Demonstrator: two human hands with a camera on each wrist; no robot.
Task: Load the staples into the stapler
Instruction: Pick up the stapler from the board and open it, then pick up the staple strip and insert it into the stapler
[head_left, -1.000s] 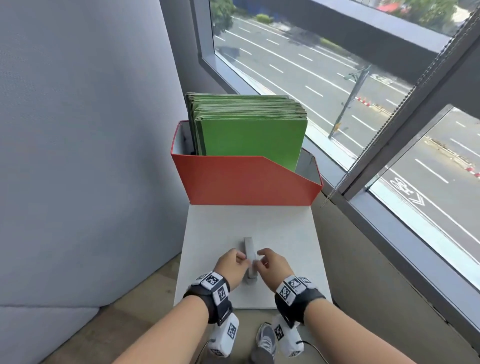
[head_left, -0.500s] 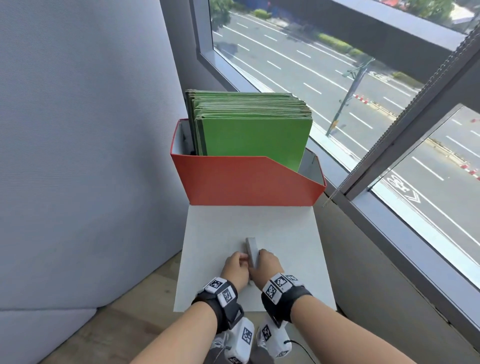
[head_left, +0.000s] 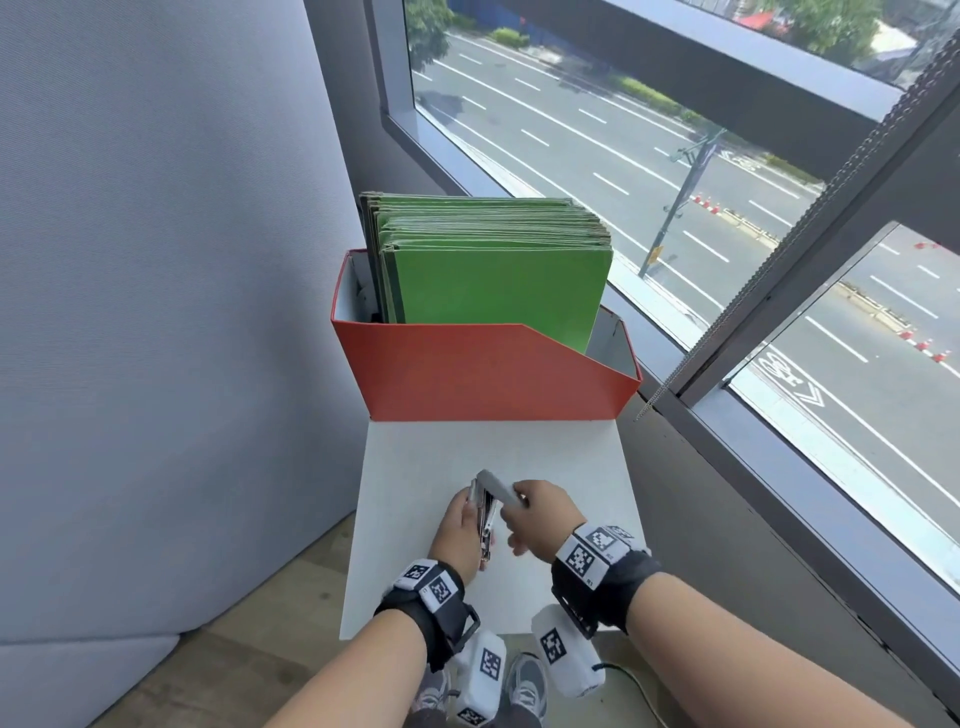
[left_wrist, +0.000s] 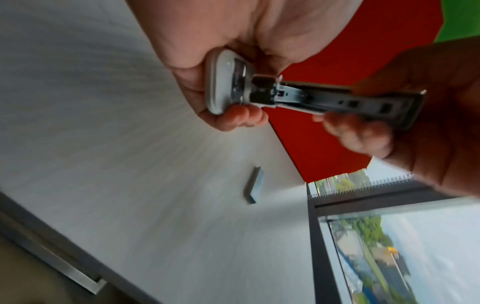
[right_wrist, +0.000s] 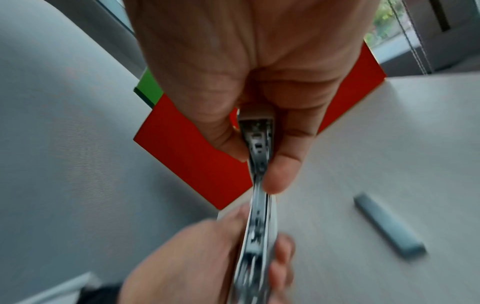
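Midway through opening it, a person holds a small pale-grey plastic stapler with a bright metal magazine (head_left: 485, 506) above a matte white tabletop (head_left: 561, 457). The left hand (head_left: 460, 535) grips the metal lower body, fingers curled round it, while the right hand (head_left: 540, 519) pinches the smooth rounded plastic top cover and has it swung up and away, so the channel stands exposed in the wrist views. The job appears to be at the opening stage; nothing is loaded yet. A short grey-blue strip of staples (right_wrist: 388, 225), a flat-topped ridged bar with a dull metallic sheen, lies loose on the tabletop just beside the hands, touched by neither. The next move likely calls for one hand to free itself, pick the strip up by its sides without snapping it, and seat it legs-down in the narrow rail; the strip looks brittle and could break if bent. Behind stands a red cardboard file box (head_left: 483, 374) packed with green card folders (head_left: 498, 291), beside a window (head_left: 675, 156) over a road.
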